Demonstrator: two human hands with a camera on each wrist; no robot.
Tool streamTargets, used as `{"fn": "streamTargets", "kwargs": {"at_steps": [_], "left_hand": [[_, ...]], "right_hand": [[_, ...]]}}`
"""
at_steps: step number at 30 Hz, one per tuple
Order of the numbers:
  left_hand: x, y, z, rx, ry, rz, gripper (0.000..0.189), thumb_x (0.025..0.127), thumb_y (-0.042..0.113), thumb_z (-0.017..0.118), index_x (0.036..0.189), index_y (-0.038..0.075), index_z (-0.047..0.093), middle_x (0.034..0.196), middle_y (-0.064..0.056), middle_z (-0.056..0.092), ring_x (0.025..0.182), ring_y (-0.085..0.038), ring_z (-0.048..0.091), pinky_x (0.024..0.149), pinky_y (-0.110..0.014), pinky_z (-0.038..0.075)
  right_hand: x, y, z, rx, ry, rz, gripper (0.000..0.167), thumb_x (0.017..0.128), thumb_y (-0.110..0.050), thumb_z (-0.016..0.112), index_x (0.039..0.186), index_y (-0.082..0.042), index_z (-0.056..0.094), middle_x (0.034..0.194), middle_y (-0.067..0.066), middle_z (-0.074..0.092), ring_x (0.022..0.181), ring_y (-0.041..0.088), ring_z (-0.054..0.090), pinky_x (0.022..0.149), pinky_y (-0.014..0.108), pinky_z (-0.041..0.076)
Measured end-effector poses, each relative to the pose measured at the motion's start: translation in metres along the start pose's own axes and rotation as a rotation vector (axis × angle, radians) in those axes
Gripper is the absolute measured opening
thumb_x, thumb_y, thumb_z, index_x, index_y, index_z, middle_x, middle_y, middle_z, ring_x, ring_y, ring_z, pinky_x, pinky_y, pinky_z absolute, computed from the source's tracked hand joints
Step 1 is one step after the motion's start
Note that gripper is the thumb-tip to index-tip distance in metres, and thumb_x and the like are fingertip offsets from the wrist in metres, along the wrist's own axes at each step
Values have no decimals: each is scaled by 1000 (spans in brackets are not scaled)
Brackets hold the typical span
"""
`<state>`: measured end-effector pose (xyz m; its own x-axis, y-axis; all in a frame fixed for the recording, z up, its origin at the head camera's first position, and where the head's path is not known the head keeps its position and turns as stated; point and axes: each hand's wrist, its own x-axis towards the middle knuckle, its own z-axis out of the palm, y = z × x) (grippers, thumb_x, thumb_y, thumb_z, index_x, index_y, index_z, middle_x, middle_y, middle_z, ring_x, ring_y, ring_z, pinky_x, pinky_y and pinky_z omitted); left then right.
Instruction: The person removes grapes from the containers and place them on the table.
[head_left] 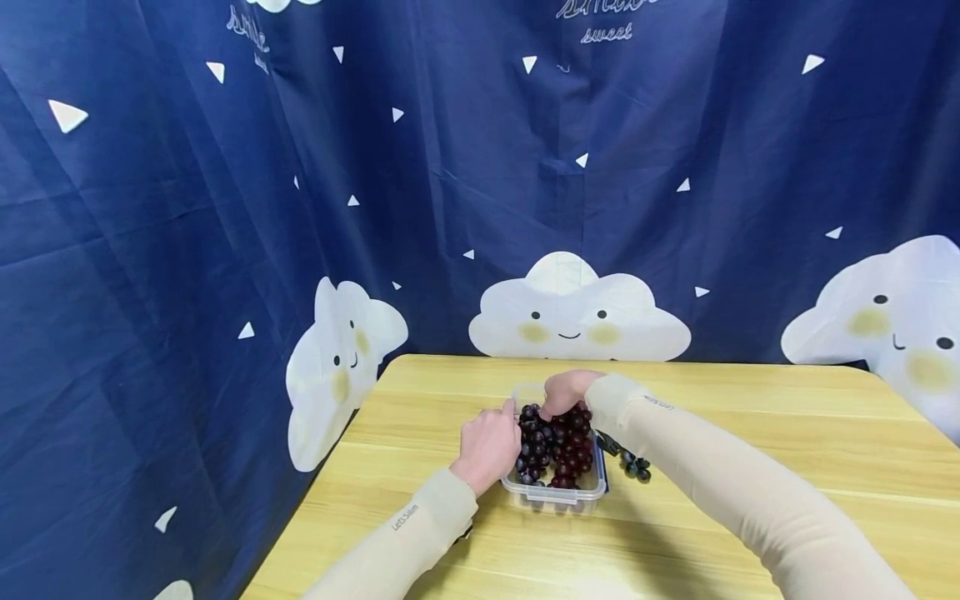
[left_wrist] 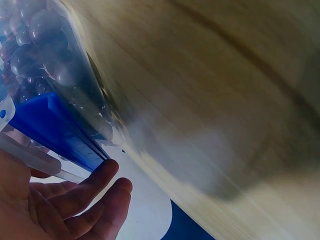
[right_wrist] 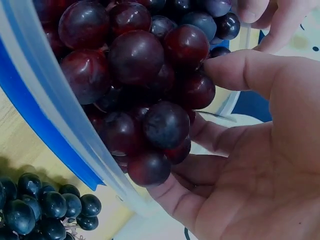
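Red grapes [head_left: 573, 443] in clear box [head_left: 547, 492], right side. Right hand [head_left: 567, 392]: fingers curled round bunch at far end. Left hand [head_left: 489, 443] at box's left wall; cannot tell whether gripping. Bunch judged light, soft, slippery, easily bruised; best cradled from beneath, unsqueezed.

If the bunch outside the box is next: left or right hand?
Right, probably, once free. The outside bunch lies right of the box, nearer the right hand, which holds red grapes. The left hand is on the box's other side.
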<state>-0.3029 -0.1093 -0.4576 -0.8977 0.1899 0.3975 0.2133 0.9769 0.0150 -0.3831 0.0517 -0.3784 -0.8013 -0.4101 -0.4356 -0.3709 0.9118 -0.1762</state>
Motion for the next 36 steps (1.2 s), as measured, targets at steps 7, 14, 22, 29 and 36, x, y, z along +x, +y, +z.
{"fn": "streamTargets", "kwargs": {"at_steps": [7,14,22,29,36], "left_hand": [[-1,-1,2,0,6,1,35,98,24,56,129,10,62,79,-7,70,73,-25,69,47,-40,49],[-2,-1,0,-9,-32,-20,39,100,25,53,136,11,60,83,-7,71,76,-25,69,47,-39,48],[-2,1,-2,-9,-43,-27,42,99,26,55,139,11,58,83,-8,71,76,-25,69,47,-39,47],[-1,1,-3,-14,-50,-32,44,99,26,54,140,12,57,87,-8,72,80,-25,70,50,-41,49],[0,2,-3,-18,-62,-28,43,101,27,52,141,11,57,87,-7,72,80,-25,70,50,-40,50]], "right_hand": [[-2,3,-3,29,-24,-15,27,94,-29,63,75,-15,50,61,-4,36,51,11,28,50,27,31],[-5,4,2,-4,-5,-40,26,93,-33,64,92,-7,65,79,0,54,69,15,45,68,33,42],[-3,4,2,30,-32,-54,27,91,-32,65,100,-7,62,104,8,61,93,22,57,82,44,53],[-3,7,2,83,-69,-40,40,91,-33,66,119,-4,60,123,9,58,104,24,55,87,49,54],[-4,9,2,112,-54,-63,30,90,-31,67,106,-7,59,101,4,55,91,19,52,79,43,51]]}}
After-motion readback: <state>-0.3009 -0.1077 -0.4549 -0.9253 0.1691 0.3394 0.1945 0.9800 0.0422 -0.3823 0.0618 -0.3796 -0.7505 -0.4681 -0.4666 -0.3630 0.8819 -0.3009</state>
